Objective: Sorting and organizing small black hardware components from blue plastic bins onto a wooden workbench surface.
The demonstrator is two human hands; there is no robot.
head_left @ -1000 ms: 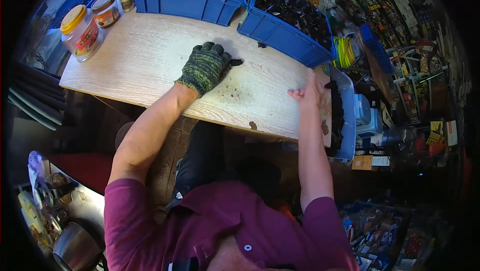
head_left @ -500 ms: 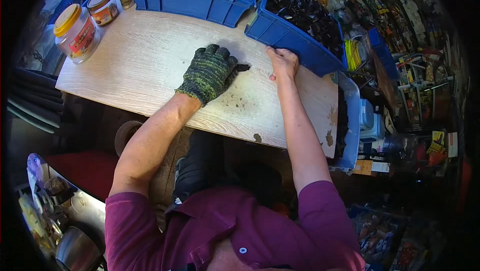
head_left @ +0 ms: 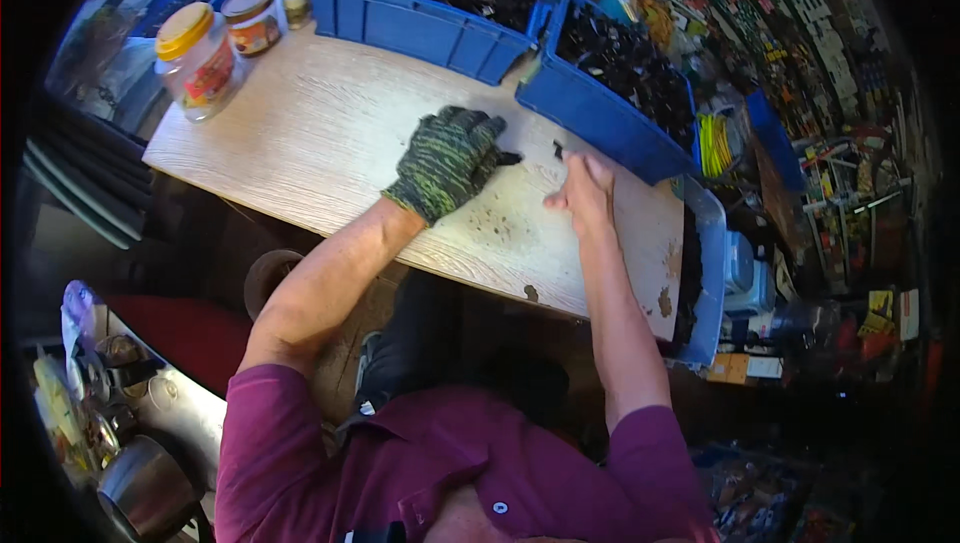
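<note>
My left hand (head_left: 448,163) wears a dark green and black knitted glove and rests over the middle of the table (head_left: 300,93). Its fingers are curled, and a small black piece (head_left: 511,158) sticks out at their right side; most of it is hidden by the glove. To the right, my bare right hand (head_left: 587,188) is closed, with another small black piece (head_left: 558,150) at its fingertips. Just beyond that hand stands a blue bin (head_left: 600,113) heaped with black parts (head_left: 625,58). What exactly the pieces are is too small to tell.
A second blue bin (head_left: 420,28) of black parts stands along the far edge. A yellow-lidded jar (head_left: 200,68) and a smaller jar (head_left: 252,23) stand far left. A pale blue tub (head_left: 708,273) adjoins the table's right end. Dark specks (head_left: 495,225) lie near my gloved hand.
My right hand has drawn back from the blue bin's near side, and a black piece now shows at its fingertips. The view has shifted; my left hand stays over the table's middle.
</note>
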